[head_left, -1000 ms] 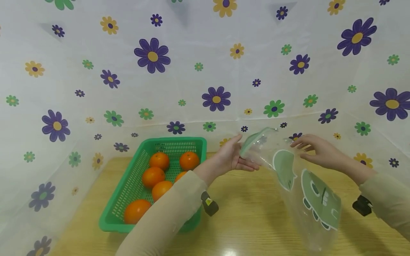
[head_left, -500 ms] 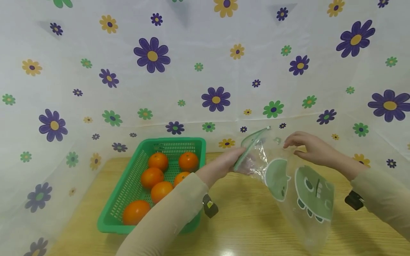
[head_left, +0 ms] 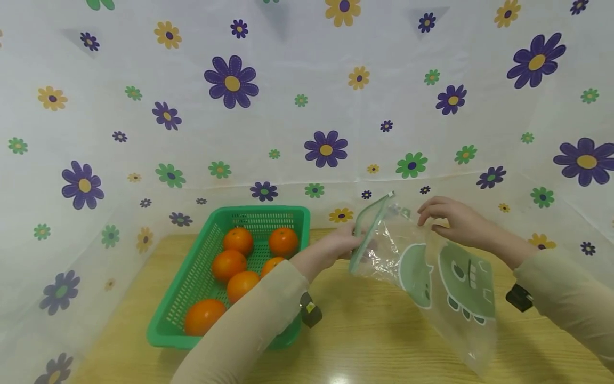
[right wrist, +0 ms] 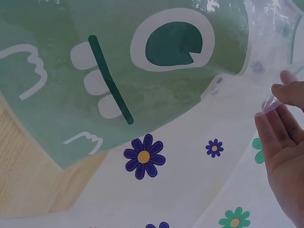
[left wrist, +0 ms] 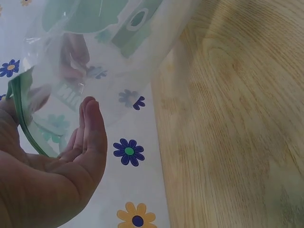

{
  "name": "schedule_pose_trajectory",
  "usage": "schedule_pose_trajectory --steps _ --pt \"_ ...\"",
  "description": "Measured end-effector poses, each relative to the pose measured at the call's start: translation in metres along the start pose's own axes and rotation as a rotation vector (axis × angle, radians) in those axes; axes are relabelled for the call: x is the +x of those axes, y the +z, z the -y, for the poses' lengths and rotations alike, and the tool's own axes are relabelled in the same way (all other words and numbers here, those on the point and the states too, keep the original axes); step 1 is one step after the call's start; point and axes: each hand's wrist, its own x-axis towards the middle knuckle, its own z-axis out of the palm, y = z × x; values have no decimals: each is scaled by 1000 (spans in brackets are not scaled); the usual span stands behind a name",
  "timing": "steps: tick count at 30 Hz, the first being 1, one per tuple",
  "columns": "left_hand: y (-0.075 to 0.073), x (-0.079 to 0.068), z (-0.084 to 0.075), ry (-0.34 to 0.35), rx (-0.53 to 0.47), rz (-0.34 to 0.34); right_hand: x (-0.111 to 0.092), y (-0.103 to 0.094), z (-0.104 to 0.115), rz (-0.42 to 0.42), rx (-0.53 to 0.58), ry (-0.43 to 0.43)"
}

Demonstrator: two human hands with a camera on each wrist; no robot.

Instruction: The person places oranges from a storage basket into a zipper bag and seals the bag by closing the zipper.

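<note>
A clear zip bag [head_left: 414, 274] with a green dinosaur print hangs slanted over the table, its green-edged mouth gaping toward the left. At that mouth is my left hand [head_left: 341, 241], with the fingertips showing through the plastic in the head view. In the left wrist view, the left hand [left wrist: 61, 166] has fairly straight fingers and a spread thumb, with the green edge crossing between them. My right hand [head_left: 455, 221] pinches the bag's upper side between thumb and fingers. The right wrist view shows plastic caught at the right hand's [right wrist: 287, 137] fingertips.
A green plastic basket [head_left: 175, 298] stands left on the wooden table [head_left: 355, 336], with several oranges [head_left: 229, 265] in it. My left forearm crosses over its right side. A white flowered cloth [head_left: 288, 122] rises behind and along the sides.
My left hand has gone from spread beside the bag's mouth to reaching into it, and the mouth gapes wider. The right hand and bag have shifted slightly left.
</note>
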Motion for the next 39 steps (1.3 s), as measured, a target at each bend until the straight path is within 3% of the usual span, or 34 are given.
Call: schedule_pose_trajectory --steps 5,11,22,39 --pt "-1 -1 1 -21 4 -84 5 0 3 10 -2 11" --pt "-3 2 2 -39 -90 -148 10 1 5 15 -7 5" --pt "-8 0 0 -38 -93 -157 20 5 13 19 -52 29" --pt "-5 -1 -3 -32 -262 -183 40 6 41 -34 -48 -3"
